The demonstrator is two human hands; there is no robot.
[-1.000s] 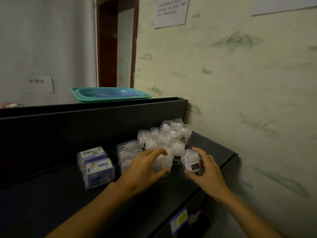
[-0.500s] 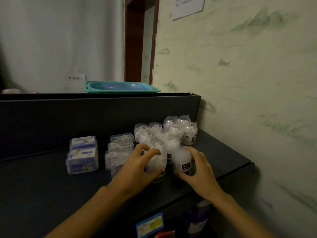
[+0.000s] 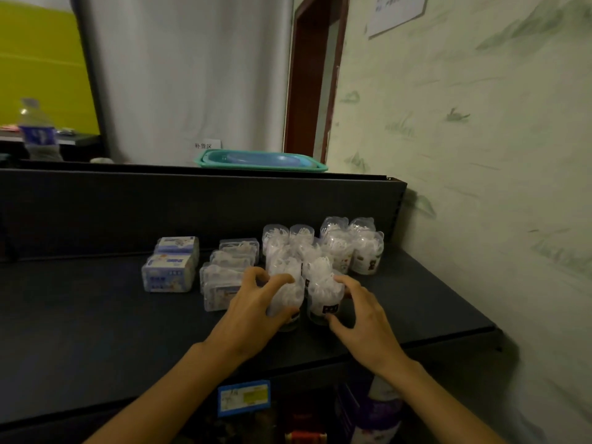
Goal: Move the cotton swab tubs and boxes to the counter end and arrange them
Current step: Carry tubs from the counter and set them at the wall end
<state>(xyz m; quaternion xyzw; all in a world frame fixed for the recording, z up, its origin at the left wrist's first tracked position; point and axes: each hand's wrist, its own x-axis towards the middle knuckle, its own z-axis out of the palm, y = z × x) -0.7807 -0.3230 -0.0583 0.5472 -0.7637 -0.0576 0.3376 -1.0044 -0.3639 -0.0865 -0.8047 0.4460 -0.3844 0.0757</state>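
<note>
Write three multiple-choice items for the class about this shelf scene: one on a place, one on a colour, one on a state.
1. Where does the teal plastic basin sit?
A. on top of the black back panel
B. on the dark counter beside the boxes
C. on the floor

2. What colour are the labels on the two stacked rectangular boxes at the left of the group?
A. red
B. blue and white
C. green

3. What is the left hand doing?
A. lying flat on the dark counter
B. gripping a clear round cotton swab tub
C. holding the water bottle

Key: 1 A, the basin rests on the panel's top edge. 2 B, both boxes show blue print on white. 3 B, its fingers curl round the tub.
</note>
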